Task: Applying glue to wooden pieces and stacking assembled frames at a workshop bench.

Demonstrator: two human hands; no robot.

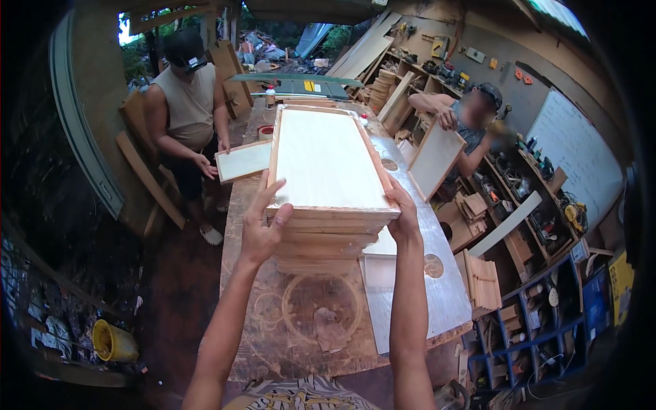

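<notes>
A tall stack of wood-framed panels (318, 239) stands on the worn workbench (266, 335) in front of me. Its top panel (328, 157) has a pale flat face inside a narrow wooden rim. My left hand (263, 222) is at the near left corner, fingers spread along the side and thumb apart. At the near right corner, my right hand (404, 208) grips the top panel's edge, its fingers partly hidden by the side. A crumpled cloth (330, 329) lies on the bench nearer to me.
A person (188, 109) on the left holds a smaller framed panel (244, 161). Another person (471, 123) at the right holds a framed panel (436, 158) upright. A metal sheet (437, 301) with round holes lies along the bench's right side. Blue shelving (526, 328) stands beyond it.
</notes>
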